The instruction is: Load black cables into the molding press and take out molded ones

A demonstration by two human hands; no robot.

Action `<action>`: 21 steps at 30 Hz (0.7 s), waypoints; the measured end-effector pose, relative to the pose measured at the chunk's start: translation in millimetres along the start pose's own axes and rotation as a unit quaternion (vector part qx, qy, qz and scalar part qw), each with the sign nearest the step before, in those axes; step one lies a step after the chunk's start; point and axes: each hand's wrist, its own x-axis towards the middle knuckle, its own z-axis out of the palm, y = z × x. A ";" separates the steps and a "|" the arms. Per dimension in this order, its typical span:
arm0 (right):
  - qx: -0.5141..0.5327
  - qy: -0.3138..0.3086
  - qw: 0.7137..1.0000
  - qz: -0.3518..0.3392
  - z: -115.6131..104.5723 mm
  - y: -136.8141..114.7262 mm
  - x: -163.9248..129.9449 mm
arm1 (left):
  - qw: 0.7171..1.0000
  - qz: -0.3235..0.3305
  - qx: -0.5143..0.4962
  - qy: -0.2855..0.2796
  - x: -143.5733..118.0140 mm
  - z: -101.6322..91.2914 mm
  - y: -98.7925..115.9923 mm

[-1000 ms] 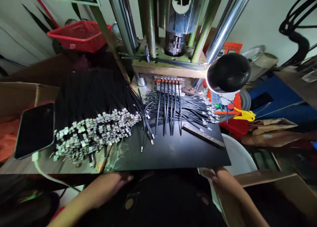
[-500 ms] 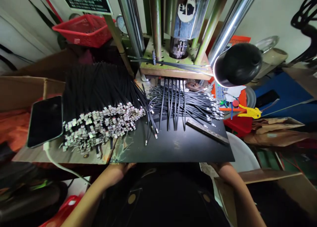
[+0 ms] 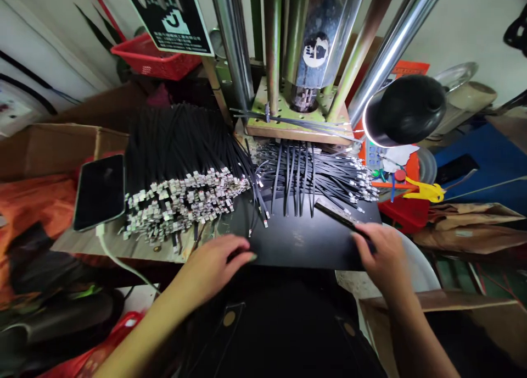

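My left hand (image 3: pixel 216 260) rests palm down on the near edge of the black work plate (image 3: pixel 296 240), fingers apart, holding nothing. My right hand (image 3: pixel 381 251) lies on the plate's right corner, its fingertips touching the end of a flat metal bar (image 3: pixel 335 213). A large bundle of black cables with metal plug ends (image 3: pixel 181 169) lies at the left. A smaller heap of cables (image 3: pixel 329 174) lies at the right. Several cables (image 3: pixel 294 180) hang in a row out of the press (image 3: pixel 300 92).
A phone (image 3: pixel 99 191) on a white charging lead lies at the left edge. A black lamp (image 3: pixel 405 117) hangs at the right. Behind stand a red basket (image 3: pixel 152 56) and cardboard boxes (image 3: pixel 45 147). Red and yellow tools (image 3: pixel 411 194) sit at the right.
Both hands have come up from under the table edge onto the black plate. The view has tilted up and shifted, showing more of the press columns.
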 end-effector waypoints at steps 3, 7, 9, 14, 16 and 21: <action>-0.096 0.049 0.994 -0.024 13.2 24.1 22.4 | 0.990 -0.043 0.067 0.117 30.7 4.7 8.5; -0.018 0.038 0.991 -0.124 16.4 38.1 9.0 | 0.988 -0.059 0.001 0.143 39.1 10.0 -3.7; 0.035 -0.001 0.986 -0.163 12.3 24.8 4.0 | 0.983 -0.065 -0.064 0.162 33.2 7.6 -13.1; 0.109 -0.174 0.958 -0.198 28.9 -63.8 48.4 | 0.974 -0.023 -0.100 0.201 28.7 0.5 -20.4; 0.074 -0.214 0.957 -0.182 48.3 -104.9 80.6 | 0.977 0.004 -0.067 0.205 30.7 0.7 -16.6; 0.013 -0.295 0.949 -0.110 74.1 -157.0 131.7 | 0.966 0.103 0.033 0.235 1.8 -9.7 -31.5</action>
